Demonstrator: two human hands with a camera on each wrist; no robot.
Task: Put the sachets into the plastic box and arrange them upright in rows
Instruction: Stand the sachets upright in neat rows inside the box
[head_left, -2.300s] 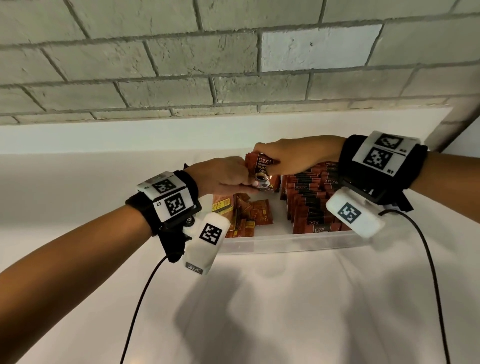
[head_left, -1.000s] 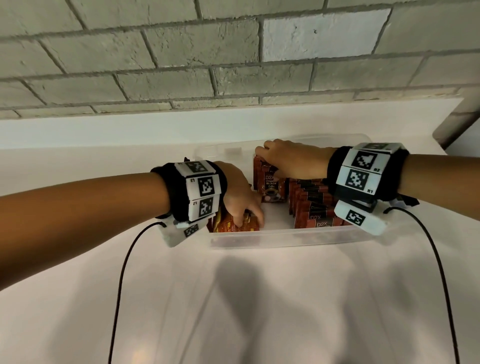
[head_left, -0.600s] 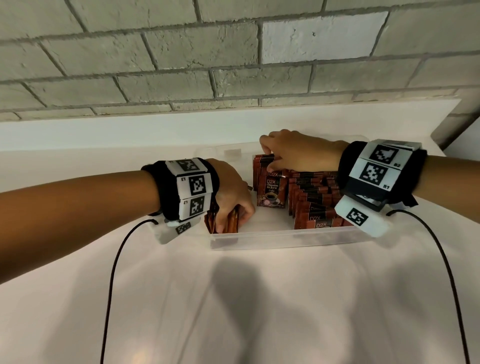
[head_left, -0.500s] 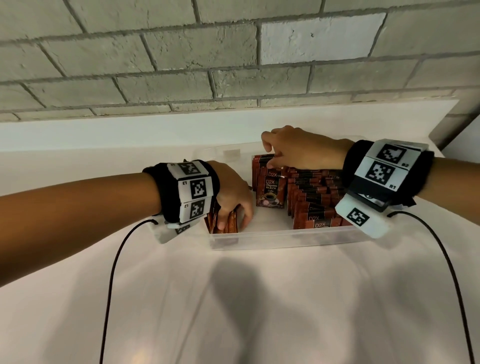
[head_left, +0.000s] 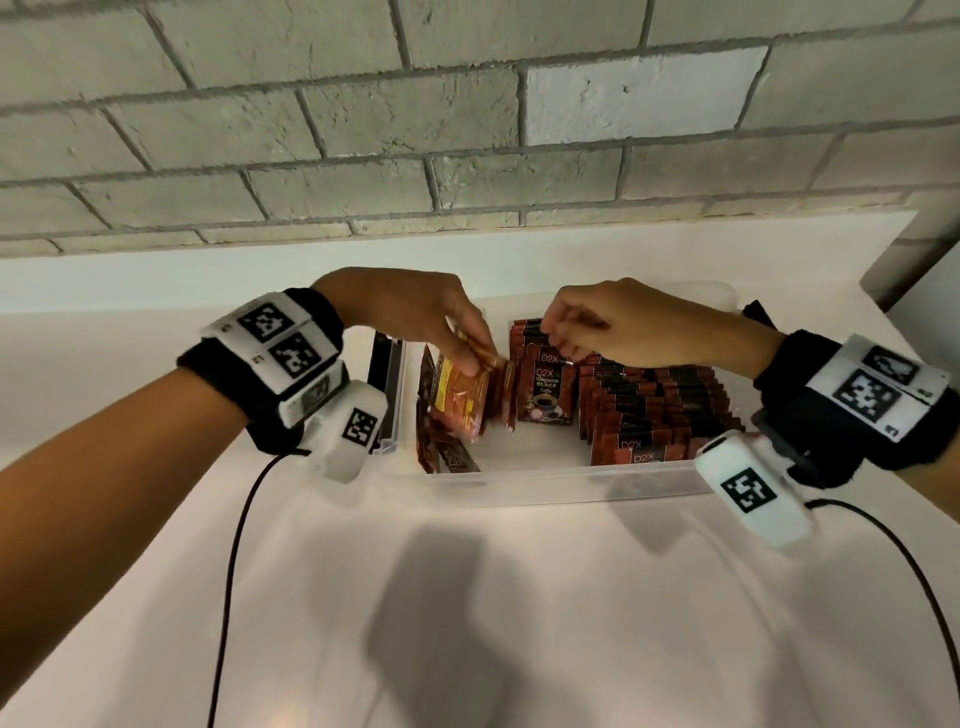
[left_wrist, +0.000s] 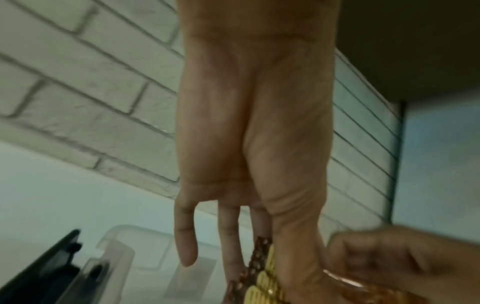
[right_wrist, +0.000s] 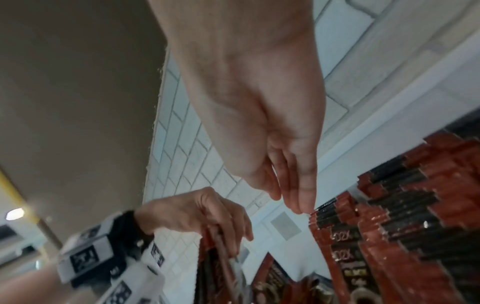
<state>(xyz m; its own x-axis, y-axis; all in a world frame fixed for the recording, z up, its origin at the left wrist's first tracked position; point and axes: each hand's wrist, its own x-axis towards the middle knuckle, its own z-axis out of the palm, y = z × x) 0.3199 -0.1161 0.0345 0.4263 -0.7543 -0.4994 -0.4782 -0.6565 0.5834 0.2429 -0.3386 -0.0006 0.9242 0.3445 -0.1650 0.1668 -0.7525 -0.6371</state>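
A clear plastic box (head_left: 519, 483) stands on the white table. Red-brown D2X sachets stand upright in full rows (head_left: 654, 410) on its right side, and a short row (head_left: 545, 389) stands in the middle. My left hand (head_left: 475, 364) grips a bunch of sachets (head_left: 462, 402) with orange-yellow backs, held upright just left of the short row. The left wrist view shows my thumb and fingers (left_wrist: 231, 246) clamping that bunch (left_wrist: 262, 273). My right hand (right_wrist: 296, 203) hovers over the short row, straight fingertips touching the top edges of its rear sachets (right_wrist: 327, 218).
More loose sachets (head_left: 441, 457) lie at the box's front left corner. A black latch part (head_left: 387, 374) sits on the box's left end. Wrist camera cables (head_left: 234, 571) trail over the table in front. A brick wall (head_left: 467, 130) rises close behind the box.
My left hand has lifted a bunch of sachets from the box's front left and carried it up and right toward the short middle row. My right hand stayed over that row.
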